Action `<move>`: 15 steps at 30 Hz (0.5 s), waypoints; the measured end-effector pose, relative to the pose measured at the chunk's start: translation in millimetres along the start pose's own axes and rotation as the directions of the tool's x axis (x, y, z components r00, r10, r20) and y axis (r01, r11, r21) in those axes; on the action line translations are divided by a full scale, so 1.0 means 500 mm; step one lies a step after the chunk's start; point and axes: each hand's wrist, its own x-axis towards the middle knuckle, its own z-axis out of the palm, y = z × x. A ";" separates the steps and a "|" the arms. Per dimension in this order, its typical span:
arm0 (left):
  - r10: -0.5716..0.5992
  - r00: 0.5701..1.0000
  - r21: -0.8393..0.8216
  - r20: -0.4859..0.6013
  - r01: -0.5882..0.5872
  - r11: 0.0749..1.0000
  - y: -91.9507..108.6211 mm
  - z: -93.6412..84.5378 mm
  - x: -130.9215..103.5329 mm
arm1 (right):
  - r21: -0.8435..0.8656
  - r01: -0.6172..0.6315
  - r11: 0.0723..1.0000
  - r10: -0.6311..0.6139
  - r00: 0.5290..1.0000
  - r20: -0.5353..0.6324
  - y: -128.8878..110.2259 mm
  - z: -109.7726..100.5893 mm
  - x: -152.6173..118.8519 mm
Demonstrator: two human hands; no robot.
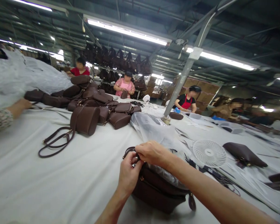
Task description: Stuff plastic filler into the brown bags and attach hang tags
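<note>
Well to the left of the bag (158,191), another person's hand (21,107) is near a pile of bags (93,93) on the worktop (51,189). At the bag's left end, the left hand (128,172) has its grip pinching the strap (128,150) between thumb and fingers. The right hand (151,152) meets it just above that end, its grip curled closed on the strap too, though its fingers cover the exact contact. From both grips the bag lies below and to the right, standing on the worktop, its long axis slanting right and toward the person. The left hand is nearer the bag's front; the right forearm crosses over its far right part. Beyond the bag, to the right, is a fan (209,153).
</note>
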 end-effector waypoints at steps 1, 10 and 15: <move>-0.005 1.000 0.017 -0.010 0.005 1.000 0.000 0.001 -0.002 | 0.033 -0.044 0.998 0.044 0.999 -0.014 0.002 0.006 0.005; -0.096 0.995 -0.023 0.026 0.096 0.995 -0.002 0.024 -0.012 | 0.303 -0.174 0.937 0.220 0.968 -0.124 0.053 0.021 0.007; -0.172 0.985 -0.148 0.014 0.172 0.974 -0.011 0.006 0.004 | 0.576 -0.114 0.809 0.176 0.983 -0.052 0.062 -0.008 -0.037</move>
